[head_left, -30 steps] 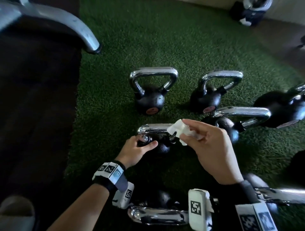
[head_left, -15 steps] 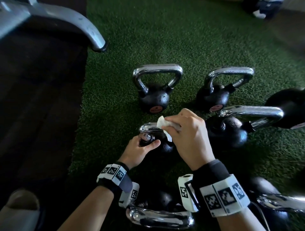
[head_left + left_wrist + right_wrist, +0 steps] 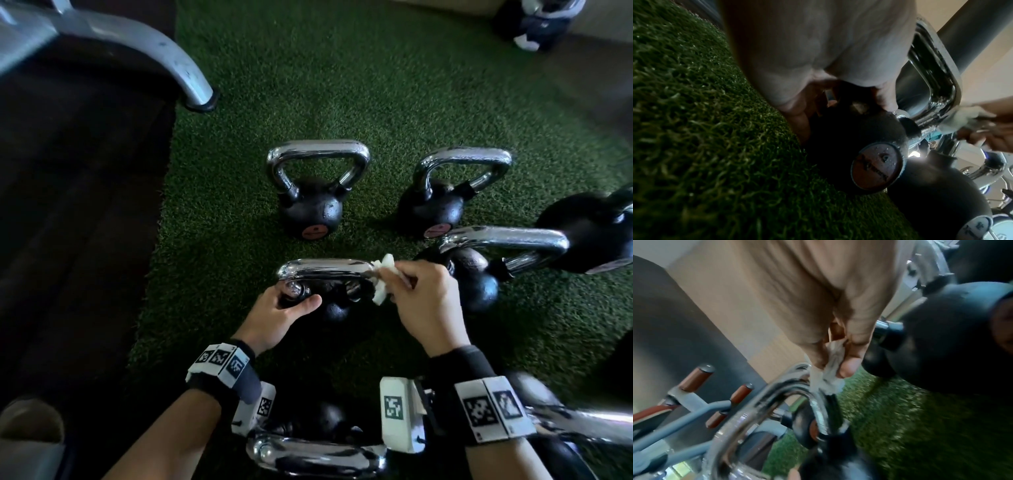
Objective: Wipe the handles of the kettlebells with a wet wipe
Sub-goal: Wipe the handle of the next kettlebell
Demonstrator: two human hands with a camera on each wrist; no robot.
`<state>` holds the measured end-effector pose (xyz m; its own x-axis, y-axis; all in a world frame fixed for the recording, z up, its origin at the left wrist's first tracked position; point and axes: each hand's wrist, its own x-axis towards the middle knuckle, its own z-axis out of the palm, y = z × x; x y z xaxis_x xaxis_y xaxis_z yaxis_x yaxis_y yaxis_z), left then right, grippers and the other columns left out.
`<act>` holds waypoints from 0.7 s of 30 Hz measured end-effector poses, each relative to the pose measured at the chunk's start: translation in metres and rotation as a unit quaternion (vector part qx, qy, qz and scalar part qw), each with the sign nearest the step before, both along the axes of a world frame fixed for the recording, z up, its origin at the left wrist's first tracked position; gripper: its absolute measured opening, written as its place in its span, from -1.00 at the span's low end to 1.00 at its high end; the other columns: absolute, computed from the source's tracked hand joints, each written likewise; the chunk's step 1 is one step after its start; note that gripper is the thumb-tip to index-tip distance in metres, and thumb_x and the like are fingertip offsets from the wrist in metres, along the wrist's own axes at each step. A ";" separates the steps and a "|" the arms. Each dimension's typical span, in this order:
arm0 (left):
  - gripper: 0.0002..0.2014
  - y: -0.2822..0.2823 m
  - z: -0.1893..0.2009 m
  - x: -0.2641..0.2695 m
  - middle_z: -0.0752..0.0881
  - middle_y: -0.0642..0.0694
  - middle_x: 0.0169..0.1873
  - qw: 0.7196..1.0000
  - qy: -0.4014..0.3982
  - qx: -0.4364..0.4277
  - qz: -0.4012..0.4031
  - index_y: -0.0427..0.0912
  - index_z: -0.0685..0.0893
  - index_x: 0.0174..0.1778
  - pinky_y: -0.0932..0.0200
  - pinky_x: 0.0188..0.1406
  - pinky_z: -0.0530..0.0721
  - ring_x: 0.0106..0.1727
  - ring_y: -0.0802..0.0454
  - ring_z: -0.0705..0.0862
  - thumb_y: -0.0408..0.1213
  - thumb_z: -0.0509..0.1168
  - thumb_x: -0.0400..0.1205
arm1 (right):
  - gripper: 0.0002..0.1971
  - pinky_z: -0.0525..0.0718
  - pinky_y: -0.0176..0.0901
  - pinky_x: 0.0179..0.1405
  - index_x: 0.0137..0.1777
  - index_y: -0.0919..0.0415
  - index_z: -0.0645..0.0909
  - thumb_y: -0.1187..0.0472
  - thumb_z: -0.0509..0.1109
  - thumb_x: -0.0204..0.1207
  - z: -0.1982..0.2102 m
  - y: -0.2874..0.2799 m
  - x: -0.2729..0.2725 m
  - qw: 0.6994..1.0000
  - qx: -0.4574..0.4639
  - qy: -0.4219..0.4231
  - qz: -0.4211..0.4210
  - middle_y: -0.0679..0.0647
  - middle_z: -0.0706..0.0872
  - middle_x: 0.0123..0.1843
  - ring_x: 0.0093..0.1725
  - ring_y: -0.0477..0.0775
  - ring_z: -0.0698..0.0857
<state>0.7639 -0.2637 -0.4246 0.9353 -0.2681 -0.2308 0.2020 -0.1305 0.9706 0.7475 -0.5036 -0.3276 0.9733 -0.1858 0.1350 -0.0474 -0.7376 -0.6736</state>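
Note:
A small black kettlebell [image 3: 334,310] with a chrome handle [image 3: 325,267] stands on green turf in front of me. My left hand [image 3: 284,308] grips the base of that handle's left leg, thumb across the black body [image 3: 855,134]. My right hand [image 3: 424,294] pinches a crumpled white wet wipe [image 3: 382,279] and presses it against the handle's right corner. The right wrist view shows the wipe [image 3: 830,369] squeezed between thumb and fingers against the chrome bend [image 3: 797,386]. In the left wrist view the wipe [image 3: 962,120] meets the handle [image 3: 941,91].
Several more chrome-handled kettlebells stand around: two behind [image 3: 313,205] [image 3: 435,205], larger ones to the right [image 3: 479,270] [image 3: 596,233], and two near my wrists [image 3: 315,452]. A grey machine foot [image 3: 185,75] rests at the turf's upper left edge. Dark flooring [image 3: 68,240] lies left.
My right hand closed round the wipe over the handle's middle, then slid right to the handle's right corner. The left hand kept its grip on the left leg.

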 end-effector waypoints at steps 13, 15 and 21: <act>-0.65 0.000 0.013 -0.001 0.83 0.20 0.22 1.000 0.025 0.016 -0.006 0.19 0.77 0.25 -0.02 0.54 0.59 0.31 0.25 0.75 0.05 0.54 0.55 | -0.74 0.81 0.33 -0.01 -0.14 0.08 0.82 -0.09 0.50 0.35 -0.035 -0.006 0.004 0.979 0.148 0.136 0.033 0.13 0.83 -0.24 -0.12 0.22 0.84; -0.55 0.001 0.010 0.001 0.82 0.15 0.26 0.999 0.027 0.024 -0.016 0.15 0.75 0.32 -0.09 0.56 0.57 0.36 0.17 0.74 0.12 0.57 0.52 | -0.93 0.82 0.32 0.07 -0.12 -0.02 0.87 0.11 0.59 0.43 -0.040 -0.009 0.009 0.975 0.165 0.144 0.046 0.05 0.88 -0.21 -0.08 0.15 0.87; -0.24 0.009 -0.003 0.005 0.78 0.22 0.30 0.990 0.038 0.132 -0.010 0.26 0.67 0.41 -0.12 0.57 0.57 0.39 0.17 0.71 0.51 0.53 0.33 | -0.77 0.82 0.07 0.08 -0.08 -0.05 0.90 0.24 0.69 0.28 -0.045 -0.004 0.011 0.970 0.177 0.164 0.014 -0.04 0.89 -0.21 -0.05 0.02 0.85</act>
<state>0.7693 -0.2549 -0.4275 0.9081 -0.2070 -0.3641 0.2674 -0.3828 0.8843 0.7587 -0.5081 -0.3723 0.9587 -0.1364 -0.2498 -0.2846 -0.4669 -0.8373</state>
